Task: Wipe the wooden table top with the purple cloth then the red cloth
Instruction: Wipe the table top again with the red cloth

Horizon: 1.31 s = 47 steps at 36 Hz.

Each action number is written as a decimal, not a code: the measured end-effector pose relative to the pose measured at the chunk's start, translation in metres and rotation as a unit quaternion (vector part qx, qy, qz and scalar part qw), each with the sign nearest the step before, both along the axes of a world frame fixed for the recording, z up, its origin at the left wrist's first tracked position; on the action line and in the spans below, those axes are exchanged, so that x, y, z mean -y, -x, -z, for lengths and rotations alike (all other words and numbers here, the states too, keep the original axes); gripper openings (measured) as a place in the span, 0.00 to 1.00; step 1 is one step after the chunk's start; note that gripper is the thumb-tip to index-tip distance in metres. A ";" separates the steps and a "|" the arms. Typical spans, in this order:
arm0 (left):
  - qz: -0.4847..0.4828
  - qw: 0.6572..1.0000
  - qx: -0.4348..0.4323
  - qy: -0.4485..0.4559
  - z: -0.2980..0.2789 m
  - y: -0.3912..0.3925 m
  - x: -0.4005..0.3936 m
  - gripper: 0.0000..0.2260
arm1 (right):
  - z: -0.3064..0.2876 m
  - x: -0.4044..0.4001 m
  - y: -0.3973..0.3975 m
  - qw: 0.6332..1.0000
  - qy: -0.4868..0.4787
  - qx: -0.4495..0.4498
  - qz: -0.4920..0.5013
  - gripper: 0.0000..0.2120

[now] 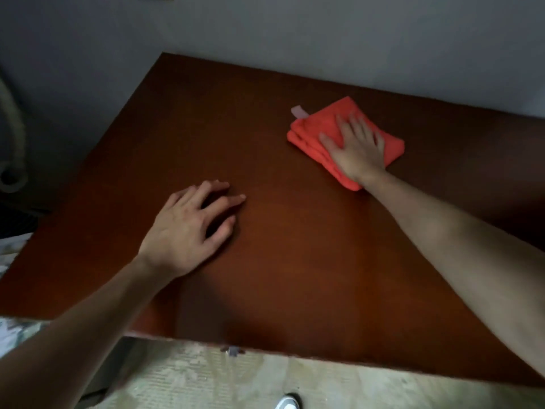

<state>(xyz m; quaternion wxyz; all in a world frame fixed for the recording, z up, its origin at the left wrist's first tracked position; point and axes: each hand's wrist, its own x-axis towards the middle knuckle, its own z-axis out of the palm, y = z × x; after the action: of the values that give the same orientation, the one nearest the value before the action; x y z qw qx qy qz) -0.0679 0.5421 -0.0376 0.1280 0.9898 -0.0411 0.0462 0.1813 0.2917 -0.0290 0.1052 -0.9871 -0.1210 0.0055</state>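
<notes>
A dark reddish-brown wooden table top fills the view. On its far right part lies a folded red cloth with a small pale tag at its far left corner. My right hand lies flat on the red cloth, palm down, fingers spread and pressing it against the wood. My left hand rests on the bare wood at the left middle, fingers apart and slightly curled, holding nothing. No purple cloth is in view.
A grey wall runs along the table's far edge. A pale curved tube hangs at the far left. A patterned floor and the tip of a white shoe show below the near edge.
</notes>
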 end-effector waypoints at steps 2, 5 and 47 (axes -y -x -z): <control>0.002 1.000 0.001 -0.009 0.000 0.001 0.002 0.22 | 0.002 0.013 0.041 1.000 0.000 0.009 -0.013 0.36; -0.005 1.000 -0.007 -0.030 -0.001 0.004 0.005 0.23 | 0.008 0.033 0.114 0.998 -0.008 0.032 -0.045 0.41; 0.043 0.996 -0.055 0.058 0.002 -0.028 0.108 0.23 | -0.012 0.091 -0.153 0.961 0.025 0.002 -0.275 0.35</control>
<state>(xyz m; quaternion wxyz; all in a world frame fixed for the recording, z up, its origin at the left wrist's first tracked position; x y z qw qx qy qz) -0.0398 0.4341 -0.0398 0.1892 0.9791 -0.0738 -0.0119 0.3340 0.2007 -0.0173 0.0742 -0.9181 -0.3877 0.0351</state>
